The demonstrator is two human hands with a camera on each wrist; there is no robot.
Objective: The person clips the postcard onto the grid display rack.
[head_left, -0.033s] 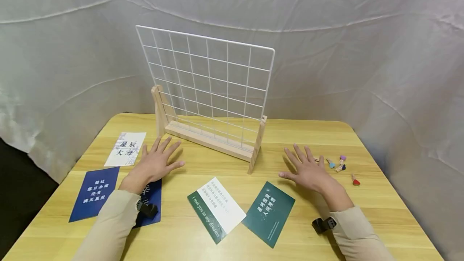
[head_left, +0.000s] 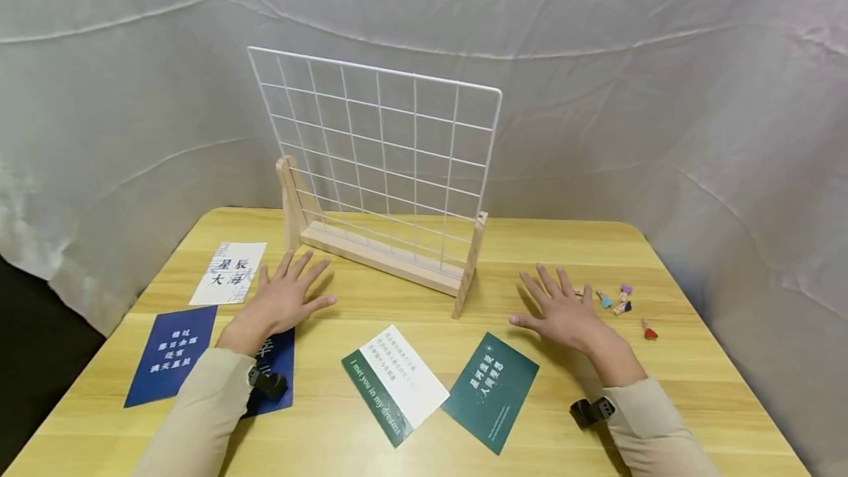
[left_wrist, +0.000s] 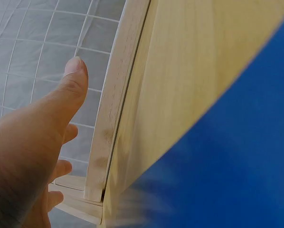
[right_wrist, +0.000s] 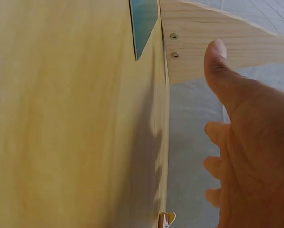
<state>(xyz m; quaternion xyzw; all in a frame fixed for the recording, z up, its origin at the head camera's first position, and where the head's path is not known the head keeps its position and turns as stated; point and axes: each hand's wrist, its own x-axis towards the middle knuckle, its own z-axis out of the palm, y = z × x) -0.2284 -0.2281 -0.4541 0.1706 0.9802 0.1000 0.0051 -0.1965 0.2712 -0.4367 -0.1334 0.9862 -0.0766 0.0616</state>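
Left hand, right hand: fingers spread apart, holding nothing. I'd pinch mini clothespins singly near the right edge of the bench, left steadying the wire-grid stand.

- Head: above the table, facing forward and down.
- Left wrist: close along the left hand, turned sideways.
- Right wrist: close along the right hand, likewise sideways.
- Head/left-wrist overlap: wire grid.

Left hand, right hand — both splayed.
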